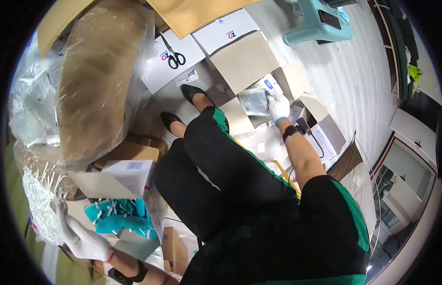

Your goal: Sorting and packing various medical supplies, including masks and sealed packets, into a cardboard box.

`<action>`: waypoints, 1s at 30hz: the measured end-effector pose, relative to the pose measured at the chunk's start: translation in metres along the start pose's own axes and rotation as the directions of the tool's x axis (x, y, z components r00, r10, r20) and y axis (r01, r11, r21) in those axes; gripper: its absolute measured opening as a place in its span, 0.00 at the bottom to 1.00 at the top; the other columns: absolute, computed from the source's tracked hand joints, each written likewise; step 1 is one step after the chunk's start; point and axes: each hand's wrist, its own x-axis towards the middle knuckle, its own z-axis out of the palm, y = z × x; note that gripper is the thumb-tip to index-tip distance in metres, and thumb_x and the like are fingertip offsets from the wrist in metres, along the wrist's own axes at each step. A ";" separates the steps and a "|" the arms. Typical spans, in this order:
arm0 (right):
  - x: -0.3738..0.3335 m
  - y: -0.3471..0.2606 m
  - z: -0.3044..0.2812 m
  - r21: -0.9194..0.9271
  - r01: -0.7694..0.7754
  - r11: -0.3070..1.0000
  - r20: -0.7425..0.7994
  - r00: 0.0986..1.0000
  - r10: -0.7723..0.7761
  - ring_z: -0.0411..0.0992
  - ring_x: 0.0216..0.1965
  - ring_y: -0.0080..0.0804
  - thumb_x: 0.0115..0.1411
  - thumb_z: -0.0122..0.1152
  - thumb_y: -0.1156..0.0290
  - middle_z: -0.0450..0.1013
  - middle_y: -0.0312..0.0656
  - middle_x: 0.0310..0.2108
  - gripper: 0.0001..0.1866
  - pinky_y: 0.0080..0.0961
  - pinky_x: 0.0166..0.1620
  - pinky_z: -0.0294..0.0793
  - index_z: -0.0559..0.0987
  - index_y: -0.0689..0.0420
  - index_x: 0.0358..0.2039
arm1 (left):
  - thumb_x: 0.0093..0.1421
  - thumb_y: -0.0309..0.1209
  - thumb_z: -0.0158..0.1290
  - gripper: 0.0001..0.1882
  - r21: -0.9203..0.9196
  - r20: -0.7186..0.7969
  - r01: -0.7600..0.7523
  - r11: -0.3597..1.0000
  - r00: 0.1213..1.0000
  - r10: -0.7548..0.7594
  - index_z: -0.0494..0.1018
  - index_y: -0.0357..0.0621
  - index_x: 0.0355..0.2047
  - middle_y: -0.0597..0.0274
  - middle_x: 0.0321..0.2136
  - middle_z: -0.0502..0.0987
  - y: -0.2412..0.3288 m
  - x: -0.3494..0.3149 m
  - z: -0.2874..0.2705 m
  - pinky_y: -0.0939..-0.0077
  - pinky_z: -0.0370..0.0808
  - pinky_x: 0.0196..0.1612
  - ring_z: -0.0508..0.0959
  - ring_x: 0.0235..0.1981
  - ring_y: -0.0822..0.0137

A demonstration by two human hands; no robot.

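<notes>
My right hand [279,106], in a white glove with a blue cuff, reaches into an open cardboard box [244,61]. Its fingers are closed at the edge of a pale plastic packet [255,101]. Another white and blue packet [270,83] lies just beyond. On the far left, my left hand [83,238] wears a white glove with a red cuff; its fingers are stretched out and nothing shows in them. Beside it is a bundle of thin white strips [38,204]. An open box [157,211] next to that hand holds teal cloth pieces [121,216] with white ties.
Black-handled scissors [176,60] lie on a white box [159,78] ahead. A large brown roll in clear plastic [97,80] stands at the left. A pale blue stool [316,23] carries a phone [329,19]. My legs [202,175] stretch between the boxes.
</notes>
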 end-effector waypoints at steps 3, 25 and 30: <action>-0.025 -0.024 -0.072 0.011 0.450 0.893 -0.184 0.879 -0.441 0.78 0.36 0.35 0.54 0.59 0.79 0.79 0.45 0.33 0.12 0.29 0.42 0.76 0.84 0.56 0.38 | 0.64 0.12 0.41 0.18 -0.496 0.050 0.159 0.854 0.987 -0.155 0.72 0.24 0.53 0.45 0.49 0.78 0.061 -0.047 0.026 0.68 0.73 0.55 0.79 0.48 0.58; -0.299 -0.280 -0.173 0.746 0.432 0.506 0.311 0.447 -0.839 0.73 0.27 0.22 0.62 0.62 0.71 0.79 0.38 0.27 0.08 0.21 0.34 0.72 0.84 0.61 0.32 | 0.61 0.47 0.52 0.19 -0.103 0.529 -0.043 0.994 0.844 0.091 0.77 0.44 0.27 0.52 0.23 0.78 0.110 -0.187 0.010 0.55 0.76 0.33 0.80 0.28 0.48; -0.285 -0.311 -0.101 0.824 -0.175 0.538 0.528 0.580 -0.620 0.69 0.22 0.22 0.66 0.55 0.69 0.74 0.34 0.23 0.09 0.21 0.25 0.68 0.79 0.57 0.31 | 0.56 0.36 0.54 0.09 -0.024 -0.026 -0.227 0.974 0.974 0.226 0.73 0.47 0.24 0.56 0.18 0.74 0.094 -0.222 0.004 0.59 0.74 0.25 0.79 0.23 0.54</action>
